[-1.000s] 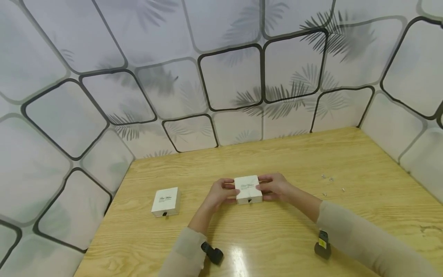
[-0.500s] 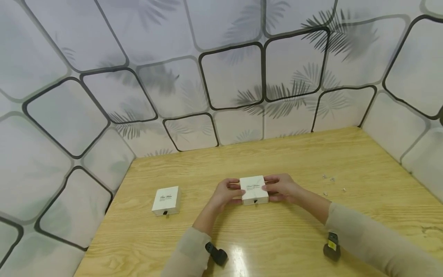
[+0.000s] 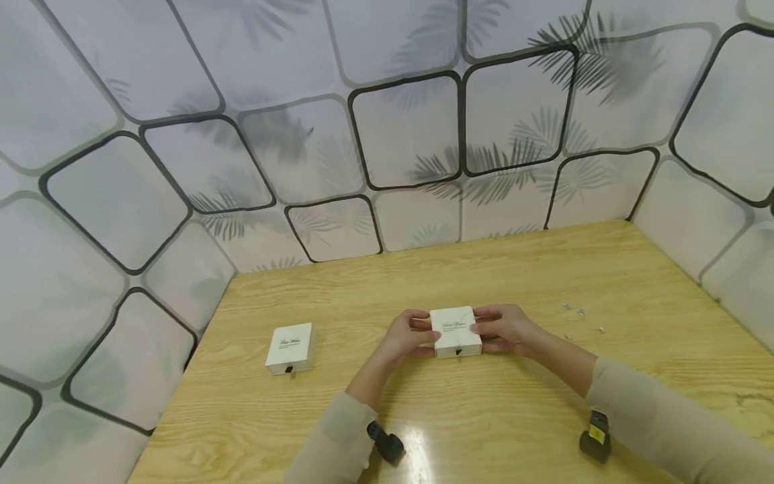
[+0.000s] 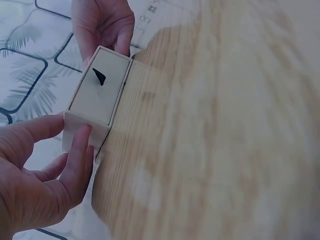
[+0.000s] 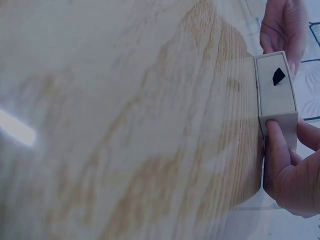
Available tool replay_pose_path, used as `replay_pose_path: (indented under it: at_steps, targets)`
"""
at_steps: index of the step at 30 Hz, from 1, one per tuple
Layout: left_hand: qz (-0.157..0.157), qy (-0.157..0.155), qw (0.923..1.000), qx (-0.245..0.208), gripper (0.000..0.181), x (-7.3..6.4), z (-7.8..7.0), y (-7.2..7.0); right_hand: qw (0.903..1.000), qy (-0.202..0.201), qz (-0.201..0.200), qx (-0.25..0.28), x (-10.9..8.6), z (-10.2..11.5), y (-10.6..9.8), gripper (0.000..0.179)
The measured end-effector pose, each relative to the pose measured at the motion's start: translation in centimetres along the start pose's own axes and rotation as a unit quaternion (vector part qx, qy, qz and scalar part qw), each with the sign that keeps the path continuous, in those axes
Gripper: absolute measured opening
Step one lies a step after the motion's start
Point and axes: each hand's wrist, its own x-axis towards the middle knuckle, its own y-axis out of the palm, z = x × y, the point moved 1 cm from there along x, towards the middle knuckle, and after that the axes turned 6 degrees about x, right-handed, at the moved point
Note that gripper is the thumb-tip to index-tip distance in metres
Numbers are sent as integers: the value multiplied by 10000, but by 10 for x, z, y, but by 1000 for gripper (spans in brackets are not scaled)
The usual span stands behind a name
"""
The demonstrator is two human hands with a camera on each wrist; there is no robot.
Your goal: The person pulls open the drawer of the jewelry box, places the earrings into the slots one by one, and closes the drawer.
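Note:
A small white drawer-style box [image 3: 455, 328] with dark lettering on its lid sits between both hands on the wooden table. My left hand [image 3: 406, 336] grips its left side, thumb at the top edge and fingers along the side wall. On the opposite side my right hand [image 3: 506, 327] grips it the same way. A black pull tab [image 4: 99, 77] sticks out of the drawer front, which faces me; the drawer is pushed in. In the right wrist view the box front [image 5: 276, 92] lies close on the table, held at both ends.
A second white box [image 3: 291, 348], matching the first, stands at the left of the table [image 3: 338, 296]. Several small shiny pieces [image 3: 580, 311] lie scattered on the right. A patterned wall covering [image 3: 411, 134] rises behind the table and at both sides.
Both hands have slid the box to the right across the table, keeping their grip on its sides. The second box and the small pieces stay where they were.

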Motion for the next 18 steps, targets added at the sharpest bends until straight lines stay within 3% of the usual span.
replay_pose_path:
  at_steps: [12, 15, 18]
  targets:
    - [-357, -429, 9982, 219, 51, 7, 0, 3, 10000, 43, 68, 27, -1, 1, 0, 64]
    - [-392, -426, 9981, 194, 51, 6, 0, 3, 9996, -40, -57, -258, 0, 0, 1, 61]
    - [-418, -421, 9981, 173, 51, 5, -2, 4, 9954, -215, -258, -897, 0, -1, 1, 56]
